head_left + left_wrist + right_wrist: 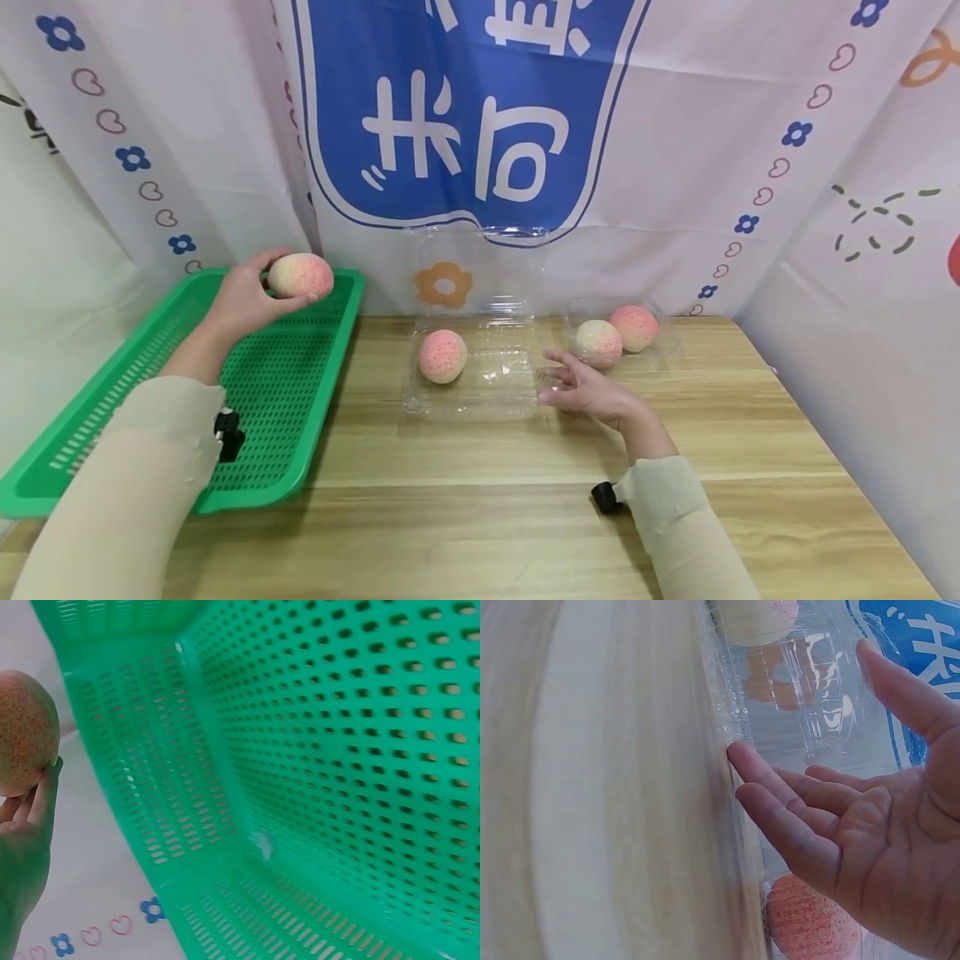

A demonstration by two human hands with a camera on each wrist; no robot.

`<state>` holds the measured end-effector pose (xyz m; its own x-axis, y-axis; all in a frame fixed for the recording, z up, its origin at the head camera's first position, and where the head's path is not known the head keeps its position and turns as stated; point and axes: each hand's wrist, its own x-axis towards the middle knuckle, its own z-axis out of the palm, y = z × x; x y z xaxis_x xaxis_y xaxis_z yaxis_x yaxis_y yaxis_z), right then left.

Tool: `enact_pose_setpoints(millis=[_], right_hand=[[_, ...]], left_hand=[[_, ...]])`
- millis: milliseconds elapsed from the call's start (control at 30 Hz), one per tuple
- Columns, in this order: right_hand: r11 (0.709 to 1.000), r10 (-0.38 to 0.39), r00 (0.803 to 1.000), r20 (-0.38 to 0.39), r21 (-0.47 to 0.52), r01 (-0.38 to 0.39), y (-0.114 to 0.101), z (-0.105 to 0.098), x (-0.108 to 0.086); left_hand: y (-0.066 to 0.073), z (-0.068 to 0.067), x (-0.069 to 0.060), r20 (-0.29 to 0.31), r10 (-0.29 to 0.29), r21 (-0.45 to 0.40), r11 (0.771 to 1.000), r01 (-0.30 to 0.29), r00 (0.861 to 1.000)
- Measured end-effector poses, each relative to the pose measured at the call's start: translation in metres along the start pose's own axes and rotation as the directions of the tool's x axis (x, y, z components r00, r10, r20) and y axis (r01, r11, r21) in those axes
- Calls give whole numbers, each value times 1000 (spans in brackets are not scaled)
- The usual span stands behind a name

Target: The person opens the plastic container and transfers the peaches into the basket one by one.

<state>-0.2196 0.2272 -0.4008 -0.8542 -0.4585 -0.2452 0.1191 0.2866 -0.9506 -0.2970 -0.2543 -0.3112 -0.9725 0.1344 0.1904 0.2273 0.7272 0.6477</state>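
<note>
The left hand grips a pink and cream round fruit above the far end of the green basket; the left wrist view shows that fruit at its left edge, the hand beneath it. An open clear plastic box stands mid-table, its lid raised against the backdrop, one pink fruit in its left half. At the box's right side is the right hand, fingers spread and relaxed, holding nothing; in the right wrist view this hand has its fingertips near the box's edge.
Behind the right hand, a second clear box holds two pink and cream fruits. The green basket fills the table's left side, with no fruit visible inside. A printed cloth hangs behind the wooden table.
</note>
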Motion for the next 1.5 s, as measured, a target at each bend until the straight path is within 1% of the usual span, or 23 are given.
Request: enact_pose_setpoints(millis=[100,200,367,533,667,933,1200,1500], right_hand=[[1000,-1,1000,3,-2,1,-1,0,0],[1000,-7,1000,2,-1,7,-1,0,0],[1000,-15,1000,-1,2,15,-1,-1,2],[1000,-17,1000,4,7,17,-2,-1,2],[1000,-12,1000,0,2,12,-2,0,1],[1000,-5,1000,-5,-8,5,-3,-1,2],[1000,-9,1000,-2,5,9,-1,-1,1],[1000,-11,1000,-1,17,11,1,0,1]], left_hand=[[-9,1,-1,52,-28,37,999,26,998],[-16,1,-1,110,-48,66,997,41,993],[-25,4,-1,197,-49,93,995,31,979],[-31,11,-2,250,-43,105,994,17,967],[-35,14,-2,268,-33,113,994,2,963],[-41,17,-1,287,-29,133,991,-10,958],[-50,22,-3,316,-39,123,992,0,948],[-51,25,-2,334,-34,135,991,-12,942]])
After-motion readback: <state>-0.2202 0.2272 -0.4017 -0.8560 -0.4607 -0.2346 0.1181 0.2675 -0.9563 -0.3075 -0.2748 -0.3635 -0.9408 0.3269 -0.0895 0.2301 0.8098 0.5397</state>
